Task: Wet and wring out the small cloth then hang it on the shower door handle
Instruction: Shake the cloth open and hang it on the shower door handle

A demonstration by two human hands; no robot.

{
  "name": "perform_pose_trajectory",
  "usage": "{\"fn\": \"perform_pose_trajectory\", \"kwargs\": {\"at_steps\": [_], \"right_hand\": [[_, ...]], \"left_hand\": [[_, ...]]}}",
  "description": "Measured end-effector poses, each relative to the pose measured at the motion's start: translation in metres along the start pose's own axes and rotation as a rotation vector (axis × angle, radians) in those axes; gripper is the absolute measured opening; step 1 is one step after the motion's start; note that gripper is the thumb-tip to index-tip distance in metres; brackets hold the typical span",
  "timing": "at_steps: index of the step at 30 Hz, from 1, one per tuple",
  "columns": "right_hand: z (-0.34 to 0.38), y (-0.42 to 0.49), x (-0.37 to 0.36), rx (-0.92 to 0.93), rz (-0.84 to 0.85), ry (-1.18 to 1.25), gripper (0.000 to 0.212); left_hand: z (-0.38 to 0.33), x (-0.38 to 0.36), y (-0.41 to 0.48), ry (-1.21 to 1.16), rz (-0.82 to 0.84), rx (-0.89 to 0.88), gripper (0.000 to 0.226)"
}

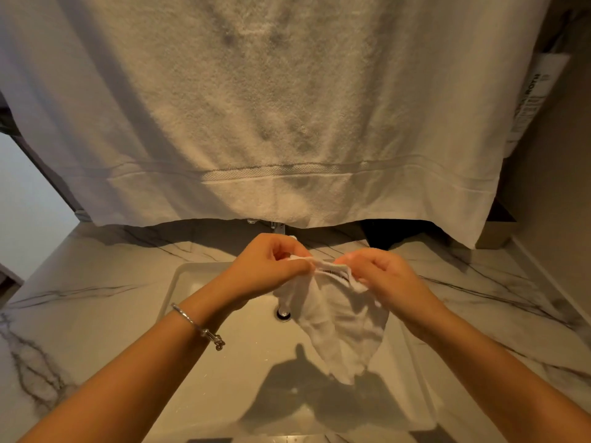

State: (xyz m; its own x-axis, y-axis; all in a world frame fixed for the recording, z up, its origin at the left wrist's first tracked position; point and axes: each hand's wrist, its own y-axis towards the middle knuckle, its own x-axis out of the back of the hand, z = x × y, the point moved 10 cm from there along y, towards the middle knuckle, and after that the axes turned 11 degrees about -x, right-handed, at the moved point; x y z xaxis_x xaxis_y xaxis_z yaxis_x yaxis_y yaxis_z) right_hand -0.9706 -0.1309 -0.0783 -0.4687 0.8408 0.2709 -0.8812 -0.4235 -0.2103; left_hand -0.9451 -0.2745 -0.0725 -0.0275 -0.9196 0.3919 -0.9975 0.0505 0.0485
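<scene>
The small white cloth [339,324] hangs over the basin of a rectangular sink [198,372], held by its top edge. My left hand [265,266] pinches the left end of that edge, with a silver bracelet on the wrist. My right hand [383,276] pinches the right end. The cloth droops in a loose point toward the basin floor, apart from it. No shower door or its handle is in sight.
A large white towel [271,107] hangs across the upper view, hiding most of the tap [276,227] behind its lower edge. The drain [284,313] lies in the basin. A veined marble counter [80,282] surrounds the sink. A wall runs along the right.
</scene>
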Motion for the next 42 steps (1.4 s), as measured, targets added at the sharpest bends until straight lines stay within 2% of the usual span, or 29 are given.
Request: {"fn": "perform_pose_trajectory", "kwargs": {"at_steps": [2,4,5,8,10,12,14,17,20,23,26,29,32,33,34,35,37,38,39,41,42], "right_hand": [[0.004,-0.002,-0.017,0.025,0.072,-0.038,0.018],[0.01,-0.002,-0.02,0.092,0.036,-0.155,0.013],[0.013,-0.001,-0.018,0.126,-0.001,-0.242,0.009],[0.02,0.001,-0.011,0.173,-0.032,-0.425,0.022],[0.031,0.0,-0.004,0.227,-0.08,-0.471,0.02],[0.047,-0.003,-0.002,0.306,-0.137,-0.47,0.018],[0.06,-0.008,-0.001,0.349,-0.159,-0.438,0.019],[0.076,-0.013,0.022,0.364,-0.204,-0.227,0.018],[0.081,-0.012,0.046,0.339,-0.209,-0.18,0.019],[0.073,-0.009,0.063,0.283,-0.234,-0.219,0.018],[0.061,-0.01,0.096,0.217,-0.338,-0.178,0.018],[0.045,-0.004,0.101,0.105,-0.271,-0.253,0.018],[0.036,0.006,0.087,-0.006,-0.158,-0.434,0.02],[0.043,0.008,0.088,0.008,-0.164,-0.45,0.021],[0.058,0.006,0.096,0.082,-0.23,-0.437,0.02],[0.082,-0.004,0.11,0.241,-0.384,-0.384,0.019],[0.125,-0.054,0.129,0.693,-0.752,-0.264,0.016],[0.127,-0.064,0.118,0.778,-0.789,-0.334,0.014],[0.115,-0.051,0.096,0.744,-0.684,-0.499,0.015],[0.036,-0.001,0.037,0.306,-0.178,-0.938,0.019],[0.002,0.008,0.03,0.13,-0.038,-0.982,0.021]], "left_hand": [[-0.003,-0.002,0.002,-0.004,-0.051,-0.016,0.01],[-0.005,-0.003,0.004,0.06,-0.052,-0.048,0.01],[-0.006,-0.002,0.004,0.135,-0.045,-0.072,0.009],[-0.013,0.008,0.004,0.452,-0.027,-0.184,0.006],[-0.019,0.002,0.003,0.561,0.068,-0.296,0.007],[-0.02,-0.009,0.003,0.57,0.148,-0.358,0.003],[-0.018,-0.009,0.005,0.588,0.127,-0.379,0.007],[0.012,0.001,0.008,0.727,0.095,-0.274,0.014],[0.055,0.005,0.001,0.548,0.129,-0.095,0.02],[0.065,0.008,-0.003,0.466,0.159,-0.089,0.021],[0.068,0.032,-0.005,0.546,0.096,-0.087,0.014],[0.062,0.049,-0.005,0.507,0.041,-0.1,0.003],[0.044,0.047,0.004,0.509,0.124,-0.087,0.018],[0.027,0.052,0.009,0.529,0.101,-0.128,0.023],[0.002,0.066,0.013,0.569,0.008,-0.223,0.027],[-0.033,0.085,0.011,0.614,-0.162,-0.381,0.026],[-0.097,0.117,-0.019,0.68,-0.544,-0.717,0.025],[-0.109,0.116,-0.026,0.717,-0.566,-0.786,0.024],[-0.104,0.1,-0.02,0.776,-0.416,-0.775,0.021],[-0.045,0.045,-0.006,0.873,0.132,-0.5,0.016],[-0.016,0.039,-0.008,0.846,0.238,-0.366,0.017]]}}
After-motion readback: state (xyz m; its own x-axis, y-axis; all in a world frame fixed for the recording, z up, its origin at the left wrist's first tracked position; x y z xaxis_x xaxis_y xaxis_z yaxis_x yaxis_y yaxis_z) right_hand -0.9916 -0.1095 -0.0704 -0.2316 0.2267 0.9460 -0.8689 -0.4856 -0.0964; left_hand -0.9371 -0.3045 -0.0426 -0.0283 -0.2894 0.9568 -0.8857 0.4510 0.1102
